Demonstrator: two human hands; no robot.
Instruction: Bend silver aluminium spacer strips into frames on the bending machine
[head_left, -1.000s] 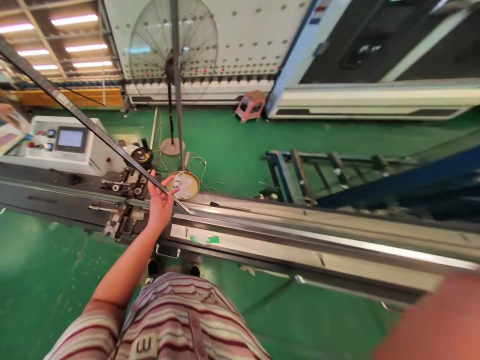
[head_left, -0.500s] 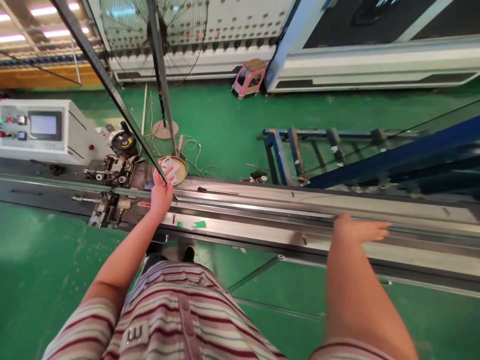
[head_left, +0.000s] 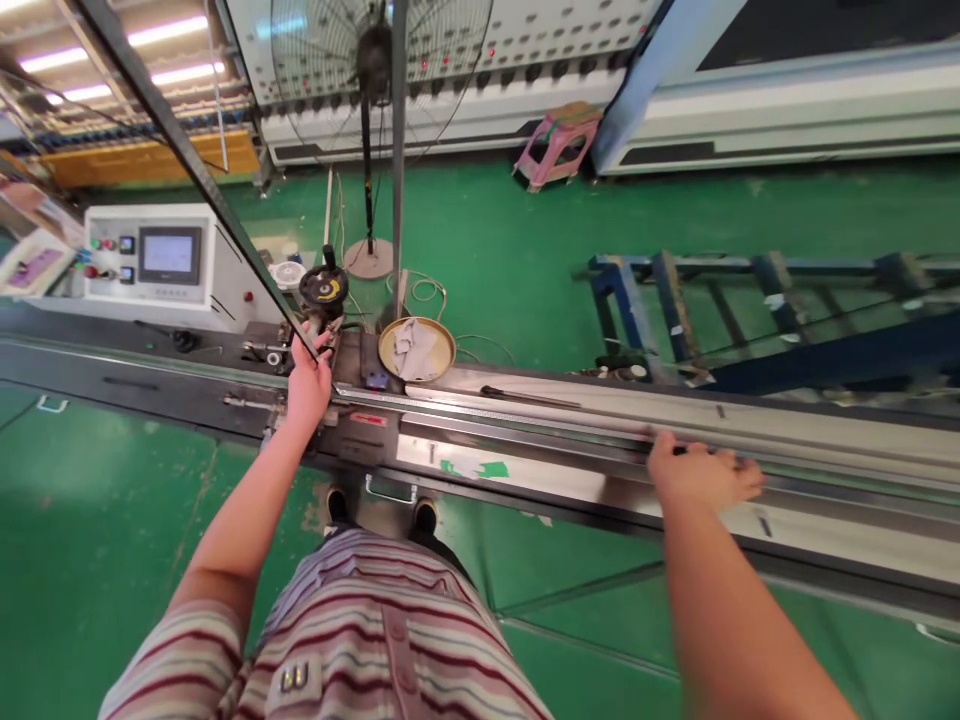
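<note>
My left hand (head_left: 309,385) is closed around a long, thin dark metal strip (head_left: 202,190) that slants up and out of view at the top left. Near this hand, the strip's lower end meets a perforated metal strip (head_left: 480,412) lying along the machine bed (head_left: 600,490). Loosely curled and slightly blurred, my right hand (head_left: 705,475) grips the right end of the perforated strip, palm down over the bed. Just behind my left hand sits a clamp mechanism with a black handwheel (head_left: 324,287). A thin dark rod (head_left: 529,397) lies on the bed between my hands.
A round tray (head_left: 386,350) holding a grey cloth (head_left: 414,345) is behind the bed. The control box (head_left: 165,262) stands at left. Across the green floor are a fan (head_left: 373,50), a pink stool (head_left: 559,145) and a blue metal frame (head_left: 660,300). A grey upright bar (head_left: 398,150) rises behind the tray.
Both hands and the strips have shifted left along the bed, bringing my left hand up to the clamp mechanism. The fingers of my right hand are more curled. My view has swung left.
</note>
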